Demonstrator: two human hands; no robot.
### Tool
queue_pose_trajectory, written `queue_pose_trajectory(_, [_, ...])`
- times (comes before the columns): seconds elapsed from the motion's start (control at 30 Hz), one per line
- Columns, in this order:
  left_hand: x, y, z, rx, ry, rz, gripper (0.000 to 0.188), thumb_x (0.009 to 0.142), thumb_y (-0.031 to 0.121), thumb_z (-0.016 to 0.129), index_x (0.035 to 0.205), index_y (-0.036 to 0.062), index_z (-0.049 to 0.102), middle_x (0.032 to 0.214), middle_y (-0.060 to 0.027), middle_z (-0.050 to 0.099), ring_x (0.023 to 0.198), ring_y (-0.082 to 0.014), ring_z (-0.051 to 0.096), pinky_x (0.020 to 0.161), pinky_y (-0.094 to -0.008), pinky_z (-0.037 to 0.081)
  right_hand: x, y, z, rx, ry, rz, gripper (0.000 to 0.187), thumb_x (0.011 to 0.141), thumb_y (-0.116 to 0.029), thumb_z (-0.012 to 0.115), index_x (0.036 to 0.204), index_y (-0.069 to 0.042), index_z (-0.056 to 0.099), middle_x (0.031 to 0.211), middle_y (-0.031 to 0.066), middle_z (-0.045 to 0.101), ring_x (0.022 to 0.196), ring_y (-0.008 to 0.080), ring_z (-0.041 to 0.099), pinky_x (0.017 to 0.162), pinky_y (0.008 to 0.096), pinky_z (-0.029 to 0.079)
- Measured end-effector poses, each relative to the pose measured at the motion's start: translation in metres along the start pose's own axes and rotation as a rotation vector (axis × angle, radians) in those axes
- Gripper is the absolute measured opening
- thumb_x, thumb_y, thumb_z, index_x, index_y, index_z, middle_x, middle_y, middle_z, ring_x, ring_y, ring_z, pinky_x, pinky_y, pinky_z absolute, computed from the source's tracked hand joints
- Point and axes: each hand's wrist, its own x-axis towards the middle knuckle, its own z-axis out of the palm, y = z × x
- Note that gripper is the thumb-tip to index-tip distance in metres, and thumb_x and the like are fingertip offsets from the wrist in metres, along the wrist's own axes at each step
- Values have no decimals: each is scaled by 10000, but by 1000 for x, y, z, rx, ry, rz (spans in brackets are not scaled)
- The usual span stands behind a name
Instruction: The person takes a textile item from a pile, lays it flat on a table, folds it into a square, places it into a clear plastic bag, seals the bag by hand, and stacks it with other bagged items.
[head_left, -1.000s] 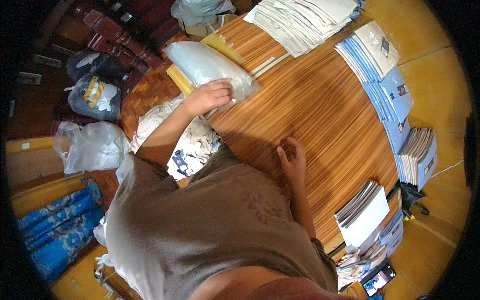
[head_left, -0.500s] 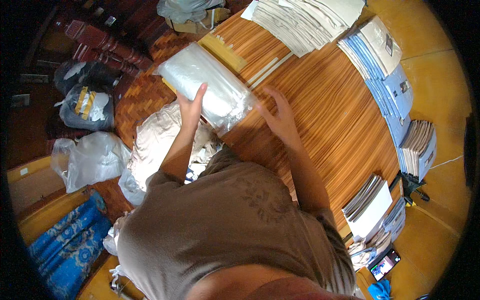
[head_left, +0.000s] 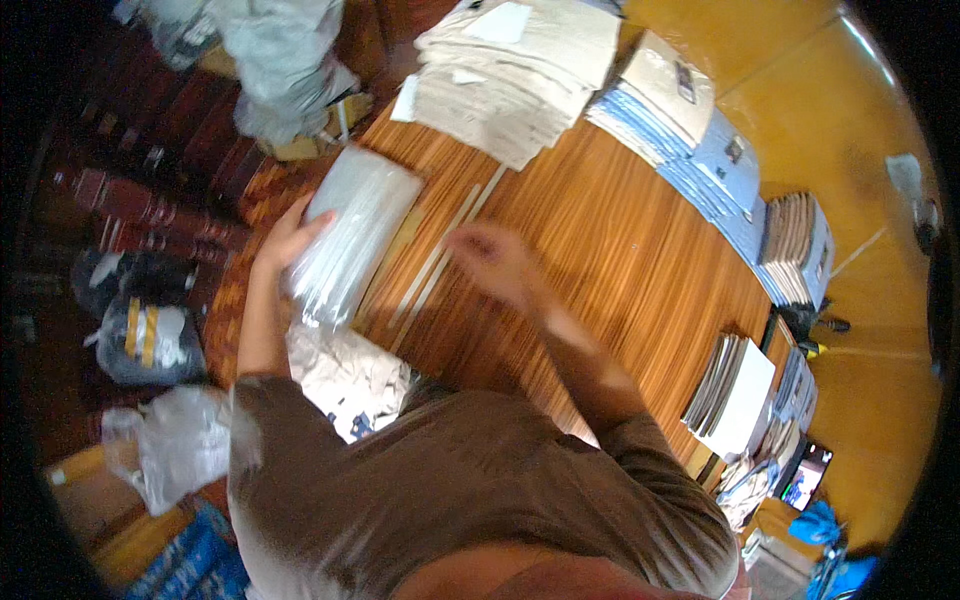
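Clear plastic bags, a stack (head_left: 352, 232), lie at the wooden worktop's (head_left: 620, 260) left edge. Left hand (head_left: 285, 235) holds the stack's outer side, its grip closed on it. Right hand (head_left: 492, 262) hovers blurred nearby, grip loosely open, empty. Folded cloth pile (head_left: 520, 75) sits beyond.

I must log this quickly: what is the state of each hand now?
Left hand: gripping the edge of the clear plastic packet.
Right hand: over the wooden table, holding nothing visible; blurred, so open or closed cannot be told.
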Motion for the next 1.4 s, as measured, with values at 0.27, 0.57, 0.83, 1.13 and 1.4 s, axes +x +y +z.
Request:
queue_pose_trajectory(0.27, [119, 197, 47, -152, 272, 752, 667, 951, 401, 733, 1447, -3, 541, 1454, -254, 564, 1376, -389, 522, 1149, -430, 401, 106, -45, -290, 256, 857, 0, 335, 913, -263, 769, 964, 61, 699, 806, 79, 701, 666, 149, 644, 636, 283, 541])
queue_pose_trajectory(0.57, [251, 257, 70, -164, 246, 351, 791, 956, 612, 572, 1486, 27, 531, 1429, -265, 596, 1334, -398, 577, 1131, -432, 429, 186, -40, -305, 402, 519, 163, 463, 871, -253, 834, 1122, 98, 667, 1019, 155, 734, 859, 224, 718, 746, 307, 594])
queue_pose_trajectory(0.83, [181, 267, 93, -581, 836, 569, 535, 1063, 377, 545, 1367, -63, 554, 1378, -230, 606, 1272, -341, 577, 1111, -423, 409, 193, -44, -294, 521, 573, 313, 429, 901, -150, 787, 1222, 91, 635, 1100, 178, 739, 938, 272, 746, 810, 400, 638])
queue_pose_trajectory(1.13, [97, 360, 260, -1939, -701, 340, 552, 1054, 369, 393, 1480, 23, 452, 1548, -188, 436, 1437, -375, 415, 1198, -522, 339, 118, -67, -279, 489, 679, 310, 491, 771, -85, 859, 1161, 113, 635, 1080, 217, 721, 1018, 331, 707, 853, 457, 589])
queue_pose_trajectory(1.4, [37, 329, 306, -2609, -911, 226, 681, 1057, 532, 259, 1554, 99, 431, 1600, -128, 427, 1471, -355, 405, 1200, -562, 340, -95, -24, -180, 623, 1109, 192, 619, 857, -77, 815, 1372, 109, 527, 1307, 224, 665, 1187, 302, 673, 1008, 381, 553])
